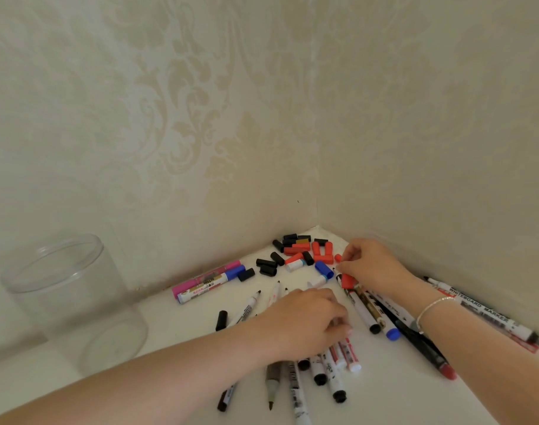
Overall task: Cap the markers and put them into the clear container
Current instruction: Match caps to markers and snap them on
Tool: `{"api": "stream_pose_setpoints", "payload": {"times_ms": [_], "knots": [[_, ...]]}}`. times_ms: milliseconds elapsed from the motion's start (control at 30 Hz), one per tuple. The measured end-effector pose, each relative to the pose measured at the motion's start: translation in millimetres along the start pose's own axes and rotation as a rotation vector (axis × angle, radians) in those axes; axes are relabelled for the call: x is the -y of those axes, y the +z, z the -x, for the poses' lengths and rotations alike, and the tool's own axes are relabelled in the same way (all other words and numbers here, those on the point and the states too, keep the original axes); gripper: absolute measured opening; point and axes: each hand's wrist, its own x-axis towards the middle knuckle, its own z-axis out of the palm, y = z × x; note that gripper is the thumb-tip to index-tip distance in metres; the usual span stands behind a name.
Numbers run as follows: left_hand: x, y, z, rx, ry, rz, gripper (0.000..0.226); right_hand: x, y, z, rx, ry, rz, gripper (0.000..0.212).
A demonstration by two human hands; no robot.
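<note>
Several uncapped markers [332, 375] lie scattered on the white table [176, 326]. Loose red, black and blue caps [296, 256] are piled in the far corner. My left hand [305, 320] reaches over the markers in the middle, its fingers curled down onto them; what it holds is hidden. My right hand [372, 265] is at the edge of the cap pile and pinches a red cap [338, 257] at its fingertips. A red-capped marker [349, 280] lies just below that hand. The clear container [69, 299] stands empty at the left.
Patterned walls meet in a corner right behind the caps. A pink marker [200, 279] and a blue-capped marker [213, 283] lie by the left wall. More whiteboard markers [483, 311] lie along the right wall under my right forearm.
</note>
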Motion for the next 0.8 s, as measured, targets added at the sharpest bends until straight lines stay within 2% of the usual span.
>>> {"api": "stream_pose_setpoints", "payload": {"times_ms": [100, 167, 300, 500, 800], "knots": [[5.2, -3.7, -2.7, -0.065, -0.137, 0.088, 0.026, 1.2, 2.1, -2.4, 0.004, 0.015, -0.018, 0.006], [9.8, -4.7, -5.8, -0.131, -0.249, 0.024, 0.027, 1.7, 4.6, -3.9, 0.013, 0.026, -0.039, 0.007], [17.2, -4.9, -14.0, -0.038, -0.435, -0.039, 0.038, 1.5, 7.9, -5.4, 0.032, 0.028, -0.038, 0.010], [21.6, -4.7, -27.5, 0.070, -0.515, 0.018, 0.046, 0.3, 9.0, -6.2, 0.040, 0.025, -0.035, 0.011], [38.0, 2.3, -41.6, 0.024, -0.554, 0.300, 0.046, 3.3, 11.9, -8.9, -0.009, 0.031, -0.157, 0.011]]}}
